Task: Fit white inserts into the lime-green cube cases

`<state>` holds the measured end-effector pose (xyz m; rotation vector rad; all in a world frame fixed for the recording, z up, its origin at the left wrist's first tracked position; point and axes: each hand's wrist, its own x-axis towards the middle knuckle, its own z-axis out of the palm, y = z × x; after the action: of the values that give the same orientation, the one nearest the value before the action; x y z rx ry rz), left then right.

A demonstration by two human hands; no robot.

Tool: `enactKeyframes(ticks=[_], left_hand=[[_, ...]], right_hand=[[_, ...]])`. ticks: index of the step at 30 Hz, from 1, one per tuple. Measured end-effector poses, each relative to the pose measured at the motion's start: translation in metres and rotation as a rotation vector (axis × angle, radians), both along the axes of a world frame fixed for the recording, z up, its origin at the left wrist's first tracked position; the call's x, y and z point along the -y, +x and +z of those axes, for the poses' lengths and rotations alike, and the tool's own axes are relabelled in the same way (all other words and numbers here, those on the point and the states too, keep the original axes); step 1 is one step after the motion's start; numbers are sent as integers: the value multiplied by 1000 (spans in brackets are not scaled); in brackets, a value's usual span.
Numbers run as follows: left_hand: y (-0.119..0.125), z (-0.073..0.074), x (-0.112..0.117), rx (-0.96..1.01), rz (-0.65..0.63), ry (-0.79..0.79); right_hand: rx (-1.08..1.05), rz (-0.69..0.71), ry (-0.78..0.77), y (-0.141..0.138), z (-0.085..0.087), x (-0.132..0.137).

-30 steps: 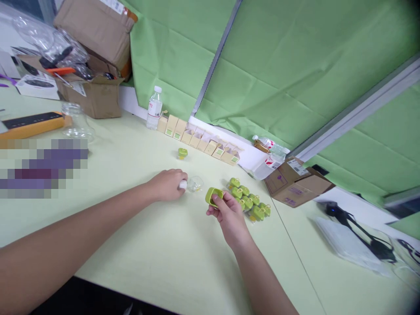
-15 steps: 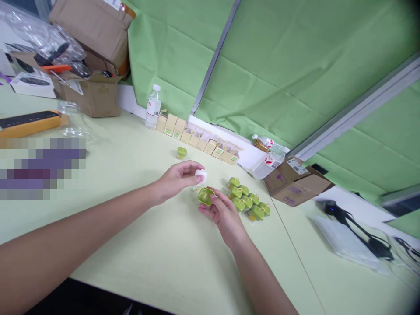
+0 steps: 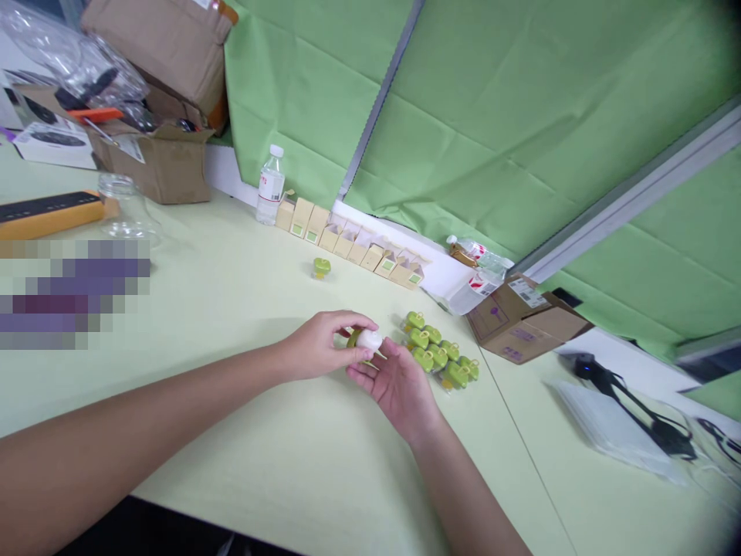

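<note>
My left hand [image 3: 333, 344] grips a small white rounded piece [image 3: 369, 340] between thumb and fingers. Against its left side, partly hidden by the fingers, is a green cap [image 3: 353, 337]. Just to the right, my right hand [image 3: 399, 386] is turned palm up with its fingers apart; its fingertips are close to the white piece, and I cannot tell whether they touch it. Several small green-lidded containers [image 3: 438, 356] with loops on top stand grouped right of my right hand. Another green-lidded container [image 3: 322, 267] stands alone beyond my left hand.
A row of small cardboard boxes [image 3: 347, 245] lines the back, with an upright water bottle [image 3: 270, 185] at its left end. Bottles lie near a carton [image 3: 521, 320] at the right. Farther left are a glass jar [image 3: 124, 208], a power strip [image 3: 52, 215] and an open cardboard box [image 3: 174, 166].
The white piece and the green cap, held apart in separate hands before, are now together in my left hand. My right hand has let go of the cap and opened.
</note>
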<state>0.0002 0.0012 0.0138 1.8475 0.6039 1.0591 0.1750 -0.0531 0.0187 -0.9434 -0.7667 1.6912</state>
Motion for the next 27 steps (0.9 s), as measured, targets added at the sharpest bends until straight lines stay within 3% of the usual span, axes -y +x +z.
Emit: enactKeyframes(ticks=[5, 8, 19, 27], left_hand=[[-1, 3, 7, -127, 32, 304], [-1, 3, 6, -164, 20, 382], [-3, 1, 3, -178, -10, 364], [-5, -4, -2, -195, 40, 395]], right_hand=[[26, 55, -10, -2, 2, 2], [63, 19, 6, -3, 0, 2], [210, -10, 35, -5, -3, 2], [560, -125, 273, -2, -4, -1]])
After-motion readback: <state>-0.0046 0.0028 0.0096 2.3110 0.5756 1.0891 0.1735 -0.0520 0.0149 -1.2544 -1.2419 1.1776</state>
